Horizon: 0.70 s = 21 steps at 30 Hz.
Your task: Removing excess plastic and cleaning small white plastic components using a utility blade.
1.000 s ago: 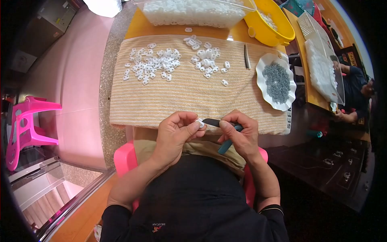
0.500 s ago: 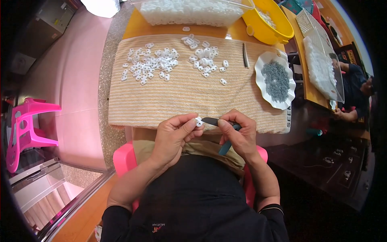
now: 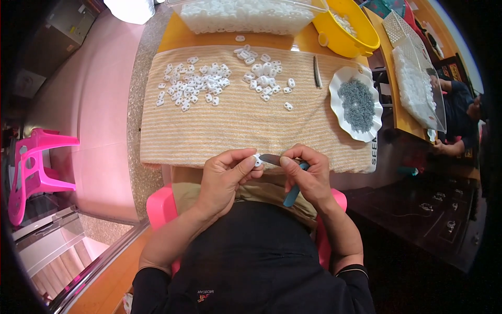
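Between the thumb and fingers of my left hand (image 3: 228, 175) is a small white plastic piece with holes (image 3: 258, 161). My right hand (image 3: 308, 175) grips a knife (image 3: 270, 159) with a dark blade and a blue-green handle. The blade's tip meets the white piece, near the front edge of the towel. Ahead on the striped towel (image 3: 219, 131) lie two loose groups of similar white pieces, a larger left pile (image 3: 196, 83) and a smaller pile (image 3: 264, 78) by the middle. My fingers partly cover the held piece.
A scalloped white dish (image 3: 336, 107) of small grey parts stands at the right. A thin dark stick (image 3: 317, 71) lies beside it. Behind are a clear bin (image 3: 251, 26) of white pieces and a yellow basket (image 3: 361, 44). Another person (image 3: 457, 112) sits at far right; a pink stool (image 3: 44, 138) is left.
The knife blade has tilted, now showing a lighter face, with its tip still at the white piece. My right hand has shifted slightly left; my left hand is nearly unchanged.
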Tool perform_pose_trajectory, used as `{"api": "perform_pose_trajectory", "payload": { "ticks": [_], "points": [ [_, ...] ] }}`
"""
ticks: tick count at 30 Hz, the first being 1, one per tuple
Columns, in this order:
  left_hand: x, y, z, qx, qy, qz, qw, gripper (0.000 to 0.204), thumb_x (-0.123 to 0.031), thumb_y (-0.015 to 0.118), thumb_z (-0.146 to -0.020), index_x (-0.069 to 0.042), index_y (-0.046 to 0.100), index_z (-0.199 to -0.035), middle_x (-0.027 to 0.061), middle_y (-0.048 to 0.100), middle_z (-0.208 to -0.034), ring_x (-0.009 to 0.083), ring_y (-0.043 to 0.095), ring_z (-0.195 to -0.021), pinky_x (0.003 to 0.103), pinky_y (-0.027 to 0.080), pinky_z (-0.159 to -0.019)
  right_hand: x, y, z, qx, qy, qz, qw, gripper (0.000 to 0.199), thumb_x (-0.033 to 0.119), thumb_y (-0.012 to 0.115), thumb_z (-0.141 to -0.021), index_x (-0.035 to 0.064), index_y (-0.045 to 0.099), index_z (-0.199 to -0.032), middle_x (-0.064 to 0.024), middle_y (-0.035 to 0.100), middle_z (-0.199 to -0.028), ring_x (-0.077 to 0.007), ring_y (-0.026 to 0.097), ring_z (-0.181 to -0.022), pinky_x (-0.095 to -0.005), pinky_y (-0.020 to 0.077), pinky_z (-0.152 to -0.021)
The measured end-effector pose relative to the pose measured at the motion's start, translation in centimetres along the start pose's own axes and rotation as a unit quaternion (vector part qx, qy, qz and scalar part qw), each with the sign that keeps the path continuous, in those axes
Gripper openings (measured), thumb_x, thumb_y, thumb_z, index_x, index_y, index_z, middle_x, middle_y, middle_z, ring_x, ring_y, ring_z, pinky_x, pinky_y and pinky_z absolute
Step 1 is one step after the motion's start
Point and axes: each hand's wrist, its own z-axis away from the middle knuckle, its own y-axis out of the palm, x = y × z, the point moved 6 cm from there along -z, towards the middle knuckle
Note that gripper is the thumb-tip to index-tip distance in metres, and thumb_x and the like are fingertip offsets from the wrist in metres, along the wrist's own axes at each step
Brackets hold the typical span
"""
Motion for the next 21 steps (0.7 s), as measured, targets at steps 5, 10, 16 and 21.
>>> {"api": "perform_pose_trajectory", "payload": {
  "ticks": [5, 10, 16, 21],
  "points": [
    [-0.2, 0.1, 0.1, -0.004, 0.013, -0.016, 1.0, 0.022, -0.005, 0.063, -0.095, 0.003, 0.062, -0.116, 0.0154, 0.071, -0.1, 0.0177, 0.071, -0.085, 0.027, 0.059, -0.077, 0.4, 0.3, 0.2, -0.006, -0.013, 0.02, 1.0, 0.015, 0.013, 0.066, -0.095, -0.0016, 0.065, -0.095, -0.0002, 0.059, -0.065, -0.0068, 0.056, -0.049, -0.0218, 0.0461, -0.043],
    [-0.6, 0.4, -0.1, -0.006, 0.036, -0.036, 0.999, 0.02, -0.004, 0.064, -0.095, 0.002, 0.063, -0.114, 0.013, 0.071, -0.102, 0.0163, 0.07, -0.085, 0.026, 0.059, -0.078, 0.8, 0.5, 0.3, -0.006, -0.014, 0.015, 1.0, 0.014, 0.012, 0.066, -0.095, -0.002, 0.065, -0.096, -0.0006, 0.06, -0.066, -0.007, 0.057, -0.05, -0.0208, 0.0449, -0.043],
    [-1.4, 1.1, -0.6, -0.002, 0.045, -0.065, 0.997, 0.02, -0.005, 0.066, -0.093, 0.001, 0.064, -0.112, 0.0116, 0.071, -0.098, 0.0141, 0.069, -0.081, 0.025, 0.058, -0.074, 1.2, 0.3, 0.3, -0.021, -0.003, 0.067, 0.998, 0.014, 0.015, 0.067, -0.091, 0.0017, 0.066, -0.097, -0.0037, 0.063, -0.073, -0.0111, 0.06, -0.057, -0.0262, 0.0474, -0.052],
    [-2.3, 1.9, -1.3, -0.005, 0.067, -0.067, 0.995, 0.021, -0.007, 0.066, -0.094, 0.001, 0.064, -0.113, 0.0111, 0.072, -0.094, 0.0134, 0.069, -0.078, 0.025, 0.058, -0.07, 3.3, 0.4, 0.1, -0.041, -0.209, 0.165, 0.963, 0.008, 0.004, 0.063, -0.095, -0.003, 0.063, -0.099, -0.0045, 0.056, -0.082, -0.0067, 0.054, -0.05, -0.021, 0.0403, -0.043]
  ]
}}
